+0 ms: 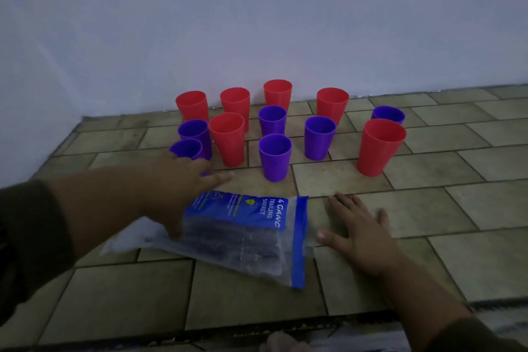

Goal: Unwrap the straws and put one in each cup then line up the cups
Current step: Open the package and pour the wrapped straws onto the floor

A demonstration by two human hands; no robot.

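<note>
The surface is a tabletop of beige rectangular tiles [445, 208], matt and slightly mottled, with dark grout lines. The right hand [360, 230] lies palm down on a tile at its near side. The fingers are straight and spread and hold nothing, and the thumb points at the bag just beside it.

To its left lies a crinkled clear plastic bag with a blue printed header and blue side strip [285, 216]. It is flat on the tiles, angled, and closed over a bundle of dark straws [251, 246] that blur behind the film.

The left hand [183, 183] comes out of a dark olive sleeve [25, 237] and reaches forward over the bag's far left corner. Its fingers are extended and splayed, and its thumb is down on the plastic. It covers the foot of the nearest small purple plastic cup [185, 148]. Whether it touches that cup cannot be told.

Beyond the hands, twelve smooth tapered tumblers stand upright and scattered, with no straw in any:
- Five more purple ones [275, 158] [319, 137] [194, 131] [272, 120] [388, 114].
- Six taller red plastic cups [381, 147] [227, 138] [193, 106] [235, 102] [332, 103] [277, 93].

The rearmost red cups stand close to a plain pale wall [257, 14].
</note>
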